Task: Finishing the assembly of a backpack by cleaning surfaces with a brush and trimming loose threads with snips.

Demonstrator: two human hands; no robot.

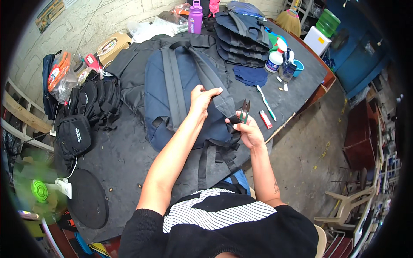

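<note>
A navy blue backpack [155, 84] lies on the dark table in front of me, its back panel and straps facing up. My left hand [200, 101] is closed on the padded shoulder strap [208, 74], thumb stretched along it. In my right hand [250, 134] is a small pair of thread snips [245, 112], blades pointing up and away from me. The fingers of that hand also touch the strap's lower end, where black webbing [204, 165] hangs toward my lap. Exactly how those fingers grip the strap is partly hidden.
Right of the backpack lie a toothbrush [266, 103], a red lighter [265, 119] and a spray bottle [274, 58]. Stacked dark bags [241, 38] and a purple bottle [195, 18] stand behind. Small black pouches [76, 135] and a blurred green fan [39, 190] are at left.
</note>
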